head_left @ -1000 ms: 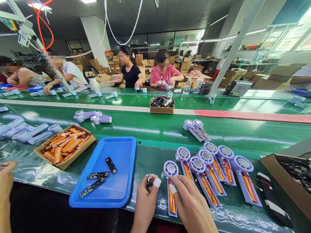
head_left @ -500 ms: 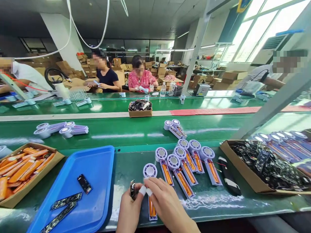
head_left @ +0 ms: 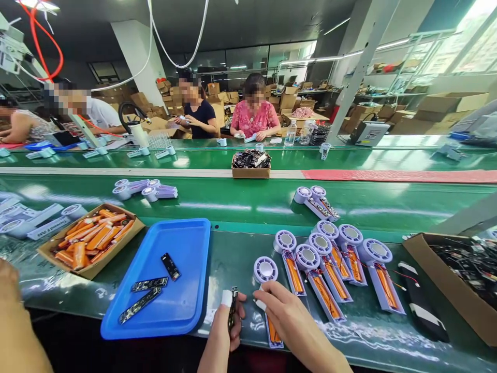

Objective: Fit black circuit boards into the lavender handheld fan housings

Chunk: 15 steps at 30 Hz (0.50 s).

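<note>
My left hand [head_left: 228, 324] is closed on a narrow black circuit board [head_left: 232, 311], held upright between thumb and fingers beside the blue tray. A white cover wraps the thumb tip. Just right of it, my right hand [head_left: 285, 313] is over a lilac handheld fan [head_left: 266, 270], its fingers pinched together near the neck. White covers show on its fingertips too; whether it grips a wire or the fan itself I cannot make out. An orange battery [head_left: 274, 335] lies in the fan's open handle, partly hidden by this hand.
Several similar opened fans [head_left: 320, 243] lie to the right, with a black strap-like object [head_left: 421, 303] and a box of circuit boards [head_left: 417, 259]. A blue tray [head_left: 186, 311] with 3 boards and a box of orange batteries [head_left: 91, 272] are left. Another person's arm [head_left: 15, 321] enters there; co-workers sit opposite.
The view has swung left, so things appear further right. My hands have moved apart; the left, with the circuit board, has drawn away from the fan while the right stays over it.
</note>
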### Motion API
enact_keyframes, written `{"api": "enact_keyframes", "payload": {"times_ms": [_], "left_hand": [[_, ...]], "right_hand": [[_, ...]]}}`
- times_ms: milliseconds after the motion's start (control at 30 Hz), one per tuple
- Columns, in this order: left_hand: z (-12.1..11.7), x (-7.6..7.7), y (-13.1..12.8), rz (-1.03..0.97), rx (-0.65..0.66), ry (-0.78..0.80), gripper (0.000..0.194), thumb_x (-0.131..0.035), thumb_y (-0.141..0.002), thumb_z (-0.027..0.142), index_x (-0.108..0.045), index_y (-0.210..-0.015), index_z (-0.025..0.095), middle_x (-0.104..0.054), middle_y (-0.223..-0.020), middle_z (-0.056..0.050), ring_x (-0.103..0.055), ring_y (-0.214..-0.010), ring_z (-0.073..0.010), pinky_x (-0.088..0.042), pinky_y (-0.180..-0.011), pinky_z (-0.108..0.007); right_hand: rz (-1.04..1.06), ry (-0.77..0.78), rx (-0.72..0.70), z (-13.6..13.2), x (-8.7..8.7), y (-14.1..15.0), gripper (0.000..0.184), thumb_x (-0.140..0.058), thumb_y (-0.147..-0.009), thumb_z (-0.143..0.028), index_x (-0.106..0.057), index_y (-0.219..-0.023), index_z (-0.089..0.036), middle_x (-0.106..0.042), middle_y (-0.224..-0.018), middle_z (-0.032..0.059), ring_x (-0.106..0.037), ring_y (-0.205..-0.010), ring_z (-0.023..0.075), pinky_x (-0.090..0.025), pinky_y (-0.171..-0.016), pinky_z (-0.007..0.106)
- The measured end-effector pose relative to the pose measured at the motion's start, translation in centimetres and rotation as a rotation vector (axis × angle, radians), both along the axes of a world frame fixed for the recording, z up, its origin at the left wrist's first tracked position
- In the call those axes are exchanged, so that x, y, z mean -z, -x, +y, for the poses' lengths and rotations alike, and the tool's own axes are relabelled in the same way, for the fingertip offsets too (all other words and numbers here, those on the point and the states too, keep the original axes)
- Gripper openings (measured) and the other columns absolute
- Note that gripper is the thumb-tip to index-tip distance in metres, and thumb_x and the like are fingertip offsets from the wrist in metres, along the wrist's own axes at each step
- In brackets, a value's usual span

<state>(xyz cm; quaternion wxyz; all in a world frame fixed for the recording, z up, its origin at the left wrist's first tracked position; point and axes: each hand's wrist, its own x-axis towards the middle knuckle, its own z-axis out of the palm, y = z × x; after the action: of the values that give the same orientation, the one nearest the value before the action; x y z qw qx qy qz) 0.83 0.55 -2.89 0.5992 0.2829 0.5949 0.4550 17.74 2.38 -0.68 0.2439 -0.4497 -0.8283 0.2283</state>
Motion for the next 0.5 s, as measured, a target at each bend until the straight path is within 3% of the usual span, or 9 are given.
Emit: {"api": "enact_keyframes", "payload": {"times_ms": [133, 267, 500], "left_hand": [[-0.6, -0.4, 0.7, 0.02, 0.056, 0.014, 0.046, -0.061, -0.078, 0.064, -0.063, -0.08, 0.018, -0.054, -0.065, 0.003, -0.041, -0.048, -0.0067, -0.028, -0.043, -0.017], [-1.3, -1.1, 0.6, 0.137, 0.19, -0.087, 0.034, -0.059, -0.084, 0.054, -0.06, -0.082, 0.02, -0.06, -0.067, 0.002, -0.051, -0.058, -0.0114, -0.039, -0.054, -0.021], [-1.5, -1.8, -0.2, 0.392, 0.252, -0.14, 0.034, -0.052, -0.088, 0.046, -0.071, -0.092, 0.019, -0.06, -0.062, 0.0, -0.047, -0.05, -0.0134, -0.036, -0.049, -0.023]], "right_hand": [[-0.122, -0.02, 0.009, -0.3, -0.2, 0.1, 0.04, -0.038, -0.086, 0.003, -0.058, -0.111, -0.021, -0.058, -0.102, 0.0076, -0.063, -0.086, 0.0205, -0.054, -0.074, 0.032], [-0.058, -0.028, 0.018, -0.3, 0.1, 0.2, 0.035, -0.036, -0.087, 0.002, -0.053, -0.107, -0.021, -0.057, -0.103, 0.0076, -0.062, -0.09, 0.021, -0.053, -0.077, 0.034], [0.02, 0.007, 0.016, -0.5, 0.4, 0.6, 0.025, -0.034, -0.093, -0.006, -0.05, -0.102, -0.023, -0.057, -0.1, 0.0058, -0.061, -0.087, 0.0206, -0.052, -0.075, 0.034]]}}
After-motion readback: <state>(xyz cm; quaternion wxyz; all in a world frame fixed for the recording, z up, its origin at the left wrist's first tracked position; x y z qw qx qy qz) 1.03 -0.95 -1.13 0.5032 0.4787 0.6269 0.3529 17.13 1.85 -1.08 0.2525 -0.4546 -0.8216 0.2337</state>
